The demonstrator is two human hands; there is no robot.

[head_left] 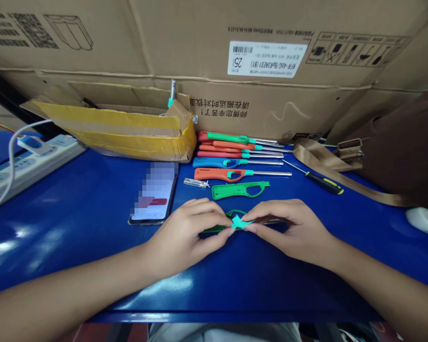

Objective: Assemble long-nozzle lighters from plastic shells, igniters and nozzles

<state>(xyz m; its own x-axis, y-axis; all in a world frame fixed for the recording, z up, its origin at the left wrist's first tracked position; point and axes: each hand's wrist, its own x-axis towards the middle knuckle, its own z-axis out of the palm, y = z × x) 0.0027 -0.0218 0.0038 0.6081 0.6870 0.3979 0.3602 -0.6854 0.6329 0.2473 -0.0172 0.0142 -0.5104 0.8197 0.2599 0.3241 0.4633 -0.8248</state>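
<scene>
A small turquoise plastic piece, shaped like a lighter trigger, is held between both hands. The fingertips of my left hand pinch its left end. My right hand has thumb and forefinger closed on the right end. Behind and under the fingers lies a green lighter casing half, mostly covered by the hands. Another green casing half rests just beyond, hollow side up. To its left is a small clear lighter fuel tank with a metal end.
Several assembled lighters lie in a row behind, near a screwdriver and a brown strap. A phone is left of the casing. A yellow-taped carton, a power strip and a white mouse-like object surround the area.
</scene>
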